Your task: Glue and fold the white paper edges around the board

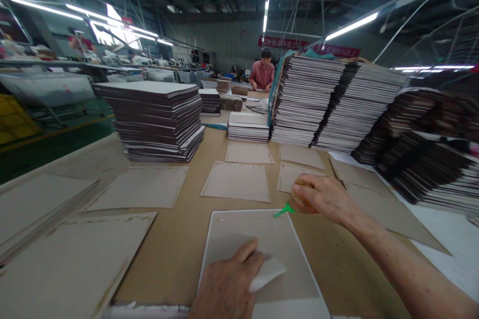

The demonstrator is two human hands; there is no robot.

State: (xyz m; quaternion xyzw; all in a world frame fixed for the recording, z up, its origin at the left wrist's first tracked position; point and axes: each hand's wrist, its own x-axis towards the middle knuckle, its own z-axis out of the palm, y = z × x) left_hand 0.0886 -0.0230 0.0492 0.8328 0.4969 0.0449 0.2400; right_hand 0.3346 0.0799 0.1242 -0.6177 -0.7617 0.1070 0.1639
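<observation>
My right hand (324, 197) is wrapped round an amber glue bottle (302, 200) with a green nozzle (285, 209). The nozzle tip points down at the far edge of a grey-beige board (258, 234) with a white border, directly in front of me. A faint line of marks runs along that far edge. My left hand (232, 279) rests on the near half of the same board, its fingers curled. Between its thumb and fingers it pinches a folded white piece (268, 274), paper or cloth; I cannot tell which.
More boards with glue-like edge marks lie around, such as one ahead (236, 181) and one at left (75, 259). Tall board stacks stand at back left (157, 119) and back right (310, 94), with a low stack (248, 129) between. A person (262, 75) works beyond.
</observation>
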